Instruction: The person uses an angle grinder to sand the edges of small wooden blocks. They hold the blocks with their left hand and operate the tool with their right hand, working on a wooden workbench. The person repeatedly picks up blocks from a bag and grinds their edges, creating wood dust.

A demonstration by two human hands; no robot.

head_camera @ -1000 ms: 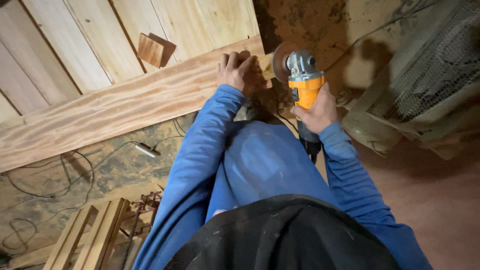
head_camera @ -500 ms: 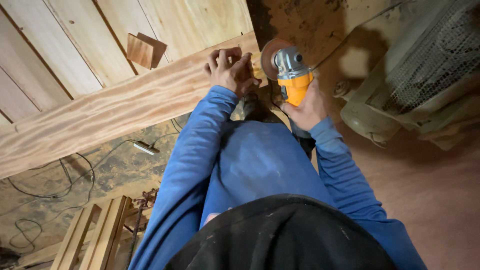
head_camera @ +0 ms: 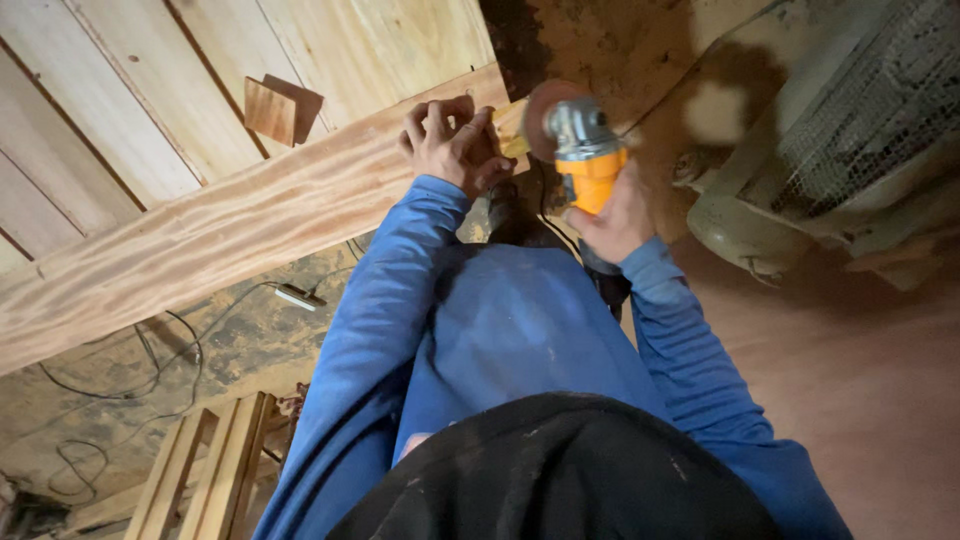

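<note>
The left hand (head_camera: 447, 140) presses fingers down on the end of the long reddish wooden plank (head_camera: 230, 235), while just beside it the right hand (head_camera: 610, 215) grips the orange angle grinder (head_camera: 580, 150), disc at that end edge.

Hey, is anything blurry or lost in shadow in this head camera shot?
Head view: the angle grinder and its disc are smeared by motion blur; the left hand on the long plank looks sharper; dim warm light, dark shadow below the plank end.

Orange angle grinder (head_camera: 585, 150) at long reddish plank's (head_camera: 230, 235) end
</note>
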